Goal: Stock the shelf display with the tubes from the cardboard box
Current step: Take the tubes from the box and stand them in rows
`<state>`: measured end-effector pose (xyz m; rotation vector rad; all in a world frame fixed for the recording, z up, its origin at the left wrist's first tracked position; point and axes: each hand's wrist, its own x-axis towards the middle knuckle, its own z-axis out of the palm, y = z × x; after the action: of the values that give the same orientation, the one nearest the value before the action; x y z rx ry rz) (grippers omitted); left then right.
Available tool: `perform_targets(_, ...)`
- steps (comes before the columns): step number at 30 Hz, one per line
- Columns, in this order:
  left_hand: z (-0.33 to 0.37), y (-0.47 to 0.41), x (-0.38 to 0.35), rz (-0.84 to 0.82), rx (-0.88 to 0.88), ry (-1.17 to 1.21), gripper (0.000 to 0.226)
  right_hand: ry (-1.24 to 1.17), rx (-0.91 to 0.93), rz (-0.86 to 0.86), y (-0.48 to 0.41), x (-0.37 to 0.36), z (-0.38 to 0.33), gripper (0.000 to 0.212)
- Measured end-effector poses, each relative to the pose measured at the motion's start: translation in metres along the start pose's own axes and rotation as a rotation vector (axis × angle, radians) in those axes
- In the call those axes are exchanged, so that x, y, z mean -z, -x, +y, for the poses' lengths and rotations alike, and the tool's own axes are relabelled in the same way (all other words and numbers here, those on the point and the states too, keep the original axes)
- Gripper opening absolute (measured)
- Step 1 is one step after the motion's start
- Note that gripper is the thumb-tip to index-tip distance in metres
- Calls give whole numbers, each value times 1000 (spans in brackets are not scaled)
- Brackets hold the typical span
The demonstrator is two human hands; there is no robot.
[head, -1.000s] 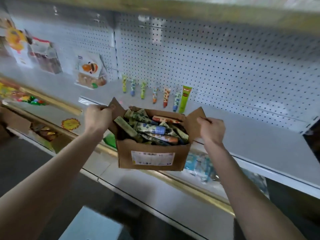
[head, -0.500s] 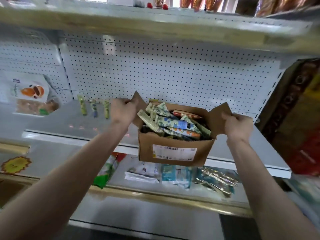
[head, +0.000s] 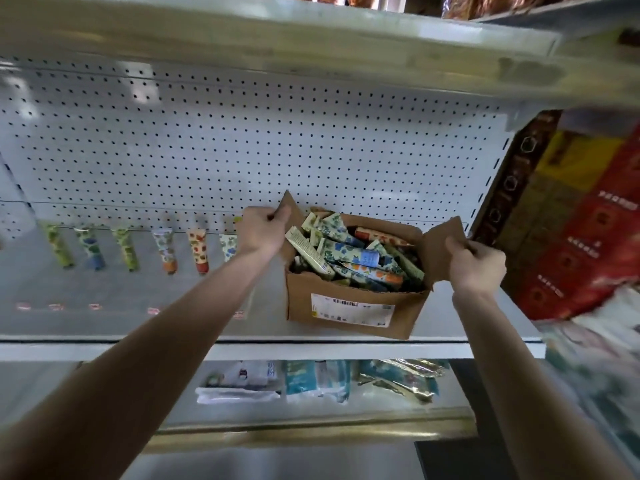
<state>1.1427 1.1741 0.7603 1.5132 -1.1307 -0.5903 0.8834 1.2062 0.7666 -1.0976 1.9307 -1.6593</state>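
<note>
Box (head: 353,315): brown cardboard, flaps up, at the right part of the shelf (head: 138,317), close to the pegboard (head: 242,150); whether its base rests on the shelf I cannot tell.
Label (head: 351,308): white, with a barcode, on the box's near side.
Tubes (head: 349,259): a loose heap filling the box, lying crosswise, printed with blue, green and orange patterns.
Left hand (head: 261,233): curled tight, pinching the left flap (head: 289,207) at its top edge.
Right hand (head: 476,265): curled tight, pinching the right flap (head: 441,244) at its outer edge.
Row (head: 164,249): patterned tubes standing cap down along the pegboard, left of the box; the last one is partly hidden behind the left hand.
Packets (head: 313,379): white, teal and gold, lying on the shelf below.
Bags (head: 575,223): red and yellow, stacked just right of the shelf end.
</note>
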Motion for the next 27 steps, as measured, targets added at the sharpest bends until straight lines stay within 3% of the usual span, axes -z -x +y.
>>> perform_targets(3,3,-17,-16,-10,-23,-48,51,22,-23,28,-10,-7,0,31)
perform_targets(14,-9,-78,-38,-116,4,-62,20,-81,-176,29,-13,-44,9,28)
perform_targets(21,-13,-99,-36,-167,-34,-73,18,-111,-228,1,-5,-64,9,31)
perform_targets(27,-11,-113,-37,-233,-35,-25,18,-210,-339,-73,4,-74,11,21)
